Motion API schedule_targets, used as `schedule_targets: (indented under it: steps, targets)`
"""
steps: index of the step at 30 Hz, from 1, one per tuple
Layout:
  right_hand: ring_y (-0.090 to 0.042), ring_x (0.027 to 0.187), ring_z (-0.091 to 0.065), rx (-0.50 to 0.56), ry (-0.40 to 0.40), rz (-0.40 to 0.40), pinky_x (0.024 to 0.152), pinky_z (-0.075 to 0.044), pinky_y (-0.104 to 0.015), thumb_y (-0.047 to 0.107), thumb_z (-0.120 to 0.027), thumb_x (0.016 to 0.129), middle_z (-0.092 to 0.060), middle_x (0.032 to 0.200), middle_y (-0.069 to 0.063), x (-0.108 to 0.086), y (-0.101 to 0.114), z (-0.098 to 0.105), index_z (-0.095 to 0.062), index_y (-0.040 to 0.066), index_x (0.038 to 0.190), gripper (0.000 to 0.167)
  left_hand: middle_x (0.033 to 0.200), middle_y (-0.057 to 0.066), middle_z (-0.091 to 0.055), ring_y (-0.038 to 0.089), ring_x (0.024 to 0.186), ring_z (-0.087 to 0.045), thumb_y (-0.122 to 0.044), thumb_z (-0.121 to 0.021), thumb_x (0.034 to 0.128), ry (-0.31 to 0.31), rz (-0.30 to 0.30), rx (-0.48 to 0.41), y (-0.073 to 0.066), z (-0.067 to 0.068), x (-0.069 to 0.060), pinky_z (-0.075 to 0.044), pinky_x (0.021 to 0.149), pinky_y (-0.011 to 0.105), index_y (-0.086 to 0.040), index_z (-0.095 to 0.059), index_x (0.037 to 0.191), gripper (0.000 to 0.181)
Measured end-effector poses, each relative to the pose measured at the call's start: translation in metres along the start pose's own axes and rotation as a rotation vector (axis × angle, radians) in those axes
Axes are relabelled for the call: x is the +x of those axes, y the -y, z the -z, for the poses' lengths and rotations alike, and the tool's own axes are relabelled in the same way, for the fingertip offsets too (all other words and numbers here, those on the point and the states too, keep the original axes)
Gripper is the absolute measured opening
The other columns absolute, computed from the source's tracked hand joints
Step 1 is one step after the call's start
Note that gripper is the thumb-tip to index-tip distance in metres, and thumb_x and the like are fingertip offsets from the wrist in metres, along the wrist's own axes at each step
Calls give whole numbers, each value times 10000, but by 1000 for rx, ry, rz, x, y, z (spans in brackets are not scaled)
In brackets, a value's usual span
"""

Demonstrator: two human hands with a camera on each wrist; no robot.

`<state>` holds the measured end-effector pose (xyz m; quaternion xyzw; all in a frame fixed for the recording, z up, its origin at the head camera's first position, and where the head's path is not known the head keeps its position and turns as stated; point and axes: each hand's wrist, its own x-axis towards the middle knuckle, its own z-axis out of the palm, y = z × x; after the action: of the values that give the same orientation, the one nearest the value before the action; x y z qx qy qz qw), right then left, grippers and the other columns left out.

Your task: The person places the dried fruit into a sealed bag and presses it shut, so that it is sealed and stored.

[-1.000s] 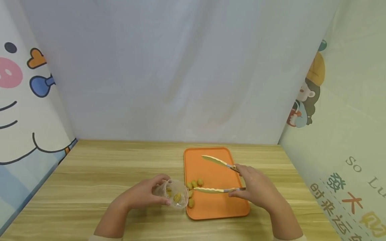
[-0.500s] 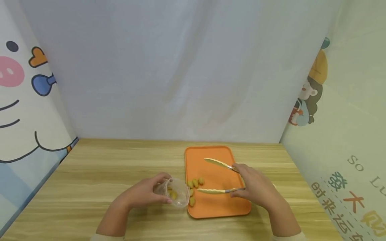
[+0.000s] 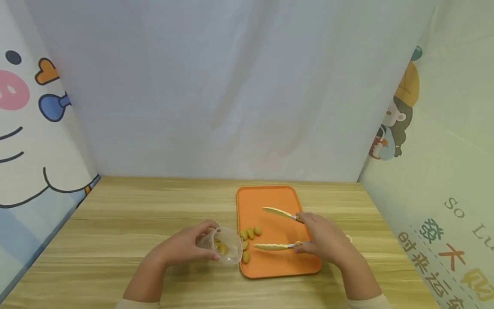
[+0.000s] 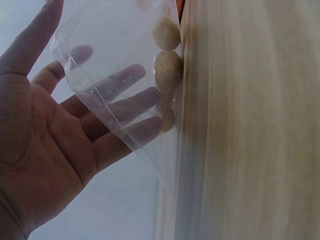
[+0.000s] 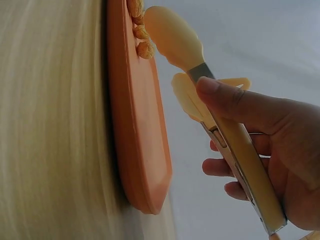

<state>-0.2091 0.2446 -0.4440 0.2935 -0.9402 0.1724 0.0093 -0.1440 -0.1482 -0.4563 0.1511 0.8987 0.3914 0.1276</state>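
lower centre: left hand (image 3: 189, 245) grips clear cup (image 3: 233, 249), tipped, mouth toward orange tray (image 3: 278, 268), perhaps so brown nuggets (image 3: 222, 248) stay reachable; right of it, right hand (image 3: 324, 240) holds tongs (image 3: 272, 246), parted, likely for pinching.

Clear plastic cup (image 3: 233, 252) tilted with mouth toward a flat orange tray (image 3: 281, 265), yellow-brown lumps (image 3: 222, 248) inside, five more lumps (image 3: 250, 233) along the tray's left side, cream-tipped tongs (image 5: 240, 145) spread wide above it
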Motion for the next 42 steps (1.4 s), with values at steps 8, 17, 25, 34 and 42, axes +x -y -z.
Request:
schedule_targets:
  steps: [8, 17, 25, 34, 42]
  targets:
    - [-316, 1247, -550, 10, 39, -69, 978, -469, -513, 549, -810, 715, -557, 1394, -61, -1, 0, -1, -434, 164, 1462, 921, 1281, 115, -618, 161, 995, -625, -529, -781, 774, 7, -12, -14, -2, 1, -1, -469, 911, 506, -292, -499, 1317, 656]
    - [-311, 1241, -554, 1, 67, -124, 945, -482, -518, 605, -789, 707, -542, 1412, -52, 0, -1, 0, -489, 150, 1416, 894, 1275, 122, -621, 154, 980, -620, -526, -772, 787, 11, -19, -4, -3, 2, 0, -477, 884, 486, -294, -501, 1309, 632]
    - [-292, 1179, -602, -17, 59, -119, 913, -505, -496, 578, -801, 709, -603, 1344, -39, 0, -1, -3, -560, 157, 1340, 795, 1268, 131, -622, 157, 965, -628, -517, -773, 790, 20, -26, -18, -3, 2, -1, -474, 889, 481, -259, -499, 1322, 651]
    - [-127, 877, -632, -93, 42, -90, 679, -502, -350, 562, -798, 707, -685, 1154, 39, 5, -1, -7, -618, 195, 1178, 624, 1261, 123, -626, 164, 984, -627, -523, -778, 783, 15, -26, -20, -4, 2, -1, -471, 899, 487, -269, -501, 1319, 655]
    - [-44, 671, -521, -134, 26, -64, 569, -425, -277, 545, -788, 716, -677, 911, 81, 6, 1, -9, -633, 195, 1143, 573, 1252, 116, -629, 158, 956, -626, -524, -778, 782, 17, -21, -23, -5, 2, -2, -478, 869, 454, -273, -503, 1311, 647]
